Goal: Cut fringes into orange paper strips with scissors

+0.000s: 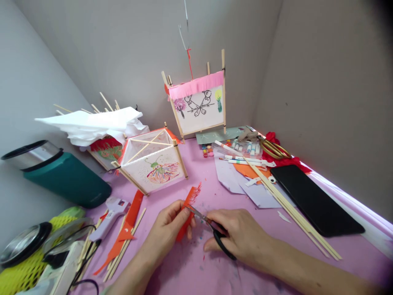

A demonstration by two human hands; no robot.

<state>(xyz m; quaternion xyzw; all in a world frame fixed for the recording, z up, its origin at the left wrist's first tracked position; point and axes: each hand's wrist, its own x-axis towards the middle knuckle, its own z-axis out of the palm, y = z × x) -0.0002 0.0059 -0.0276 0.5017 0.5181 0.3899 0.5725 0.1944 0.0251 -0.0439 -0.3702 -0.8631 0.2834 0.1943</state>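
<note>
My left hand (170, 223) pinches a strip of red paper (190, 198) between thumb and fingers, above the pink table near the middle. The upper end of the strip is cut into a fine fringe. My right hand (235, 233) is closed around the black handles of a pair of scissors (206, 219). Their blades point left and meet the strip's right edge beside my left thumb. A lantern (162, 170) with a butterfly drawing stands behind my left hand. Longer red paper (130, 219) lies to the left, over wooden sticks.
A teal bottle (67, 176) and a glue gun (111, 215) are at the left. A bird-picture lantern (201, 104) hangs at the back. On the right lie long sticks (291, 209), a black phone (316, 200), markers (242, 157) and lilac paper (229, 176). Grey walls rise behind.
</note>
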